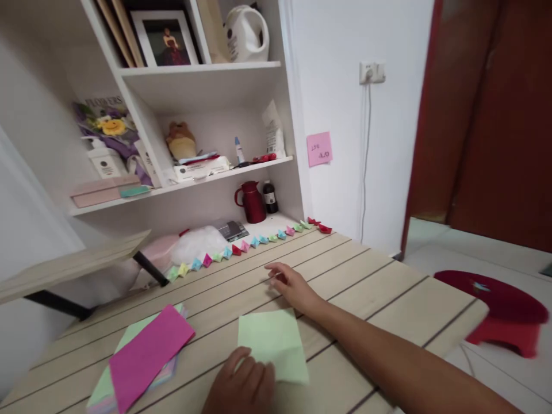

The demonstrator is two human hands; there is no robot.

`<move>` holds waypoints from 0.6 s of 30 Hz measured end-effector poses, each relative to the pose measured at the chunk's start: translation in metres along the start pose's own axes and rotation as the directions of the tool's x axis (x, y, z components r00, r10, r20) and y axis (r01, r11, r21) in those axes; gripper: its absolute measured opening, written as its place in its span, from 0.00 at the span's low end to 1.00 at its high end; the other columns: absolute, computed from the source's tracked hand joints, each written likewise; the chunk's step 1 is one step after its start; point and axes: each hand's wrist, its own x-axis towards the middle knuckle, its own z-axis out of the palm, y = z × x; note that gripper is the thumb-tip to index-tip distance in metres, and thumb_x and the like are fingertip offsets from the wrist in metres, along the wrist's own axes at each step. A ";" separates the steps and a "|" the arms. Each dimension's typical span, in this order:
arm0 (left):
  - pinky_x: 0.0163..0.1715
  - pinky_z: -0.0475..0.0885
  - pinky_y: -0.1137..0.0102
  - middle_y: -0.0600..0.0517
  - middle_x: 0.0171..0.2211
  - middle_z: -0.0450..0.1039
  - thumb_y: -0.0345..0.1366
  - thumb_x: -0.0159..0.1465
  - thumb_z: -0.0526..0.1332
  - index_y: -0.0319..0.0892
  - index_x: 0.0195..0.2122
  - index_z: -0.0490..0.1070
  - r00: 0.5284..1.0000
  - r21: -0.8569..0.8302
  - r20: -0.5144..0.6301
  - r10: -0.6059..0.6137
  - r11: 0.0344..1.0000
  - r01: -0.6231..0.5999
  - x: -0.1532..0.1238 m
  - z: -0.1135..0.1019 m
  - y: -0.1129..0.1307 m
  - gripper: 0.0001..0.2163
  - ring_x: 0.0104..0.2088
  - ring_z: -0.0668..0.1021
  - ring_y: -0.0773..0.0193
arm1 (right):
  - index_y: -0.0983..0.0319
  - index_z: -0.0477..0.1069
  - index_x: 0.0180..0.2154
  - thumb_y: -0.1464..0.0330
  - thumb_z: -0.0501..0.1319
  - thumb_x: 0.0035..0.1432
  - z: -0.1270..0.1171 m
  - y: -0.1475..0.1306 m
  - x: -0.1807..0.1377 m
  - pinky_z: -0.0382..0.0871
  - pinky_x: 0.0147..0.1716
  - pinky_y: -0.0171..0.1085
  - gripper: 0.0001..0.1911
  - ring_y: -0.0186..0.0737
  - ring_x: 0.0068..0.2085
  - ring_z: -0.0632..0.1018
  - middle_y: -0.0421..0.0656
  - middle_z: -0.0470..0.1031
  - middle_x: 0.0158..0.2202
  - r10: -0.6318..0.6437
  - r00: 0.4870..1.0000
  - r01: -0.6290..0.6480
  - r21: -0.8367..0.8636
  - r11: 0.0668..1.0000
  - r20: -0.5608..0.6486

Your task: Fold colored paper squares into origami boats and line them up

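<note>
A square sheet of pale green paper (276,342) lies flat on the wooden slatted table, with a faint crease near its lower part. My left hand (244,380) rests over its lower left edge, fingers loosely bent and lying on the paper; the thumb is hard to see. Beyond the sheet's top right corner, my right hand (294,287) hovers low over the table, fingers loosely spread and holding nothing. Along the table's far edge runs a row of small folded paper pieces (236,250) in several colours, ahead of my right hand.
To the left sits a stack of coloured paper with a magenta sheet (150,353) on top. A raised wooden shelf (77,261) on black legs stands behind it. Beyond the table are white shelves with a red jug (253,202). A red stool (491,299) stands at the right.
</note>
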 end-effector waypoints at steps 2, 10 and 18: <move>0.32 0.74 0.66 0.52 0.26 0.75 0.39 0.70 0.48 0.43 0.40 0.72 0.994 -0.201 0.108 -0.008 0.979 0.030 0.017 0.009 0.014 0.13 0.26 0.76 0.64 | 0.58 0.71 0.48 0.67 0.59 0.56 -0.011 0.007 0.006 0.68 0.38 0.37 0.16 0.36 0.35 0.73 0.43 0.72 0.39 0.066 0.995 -0.065 0.021 0.998 -0.075; 0.52 0.69 0.56 0.42 0.59 0.66 0.39 0.68 0.53 0.46 0.59 0.63 0.904 -0.205 0.268 -0.332 0.897 0.391 0.003 0.007 0.000 0.18 0.57 0.70 0.53 | 0.62 0.74 0.39 0.68 0.57 0.56 -0.026 0.026 0.014 0.64 0.30 0.33 0.10 0.34 0.29 0.70 0.40 0.72 0.29 0.197 0.980 -0.197 -0.009 0.980 -0.027; 0.61 0.57 0.50 0.45 0.64 0.61 0.40 0.66 0.57 0.47 0.60 0.62 0.903 -0.112 0.358 -0.237 0.949 0.294 0.003 0.017 0.007 0.21 0.64 0.62 0.52 | 0.62 0.77 0.35 0.69 0.60 0.55 -0.023 0.011 0.005 0.61 0.26 0.31 0.08 0.32 0.24 0.67 0.37 0.70 0.23 0.172 0.968 -0.149 -0.132 0.980 0.183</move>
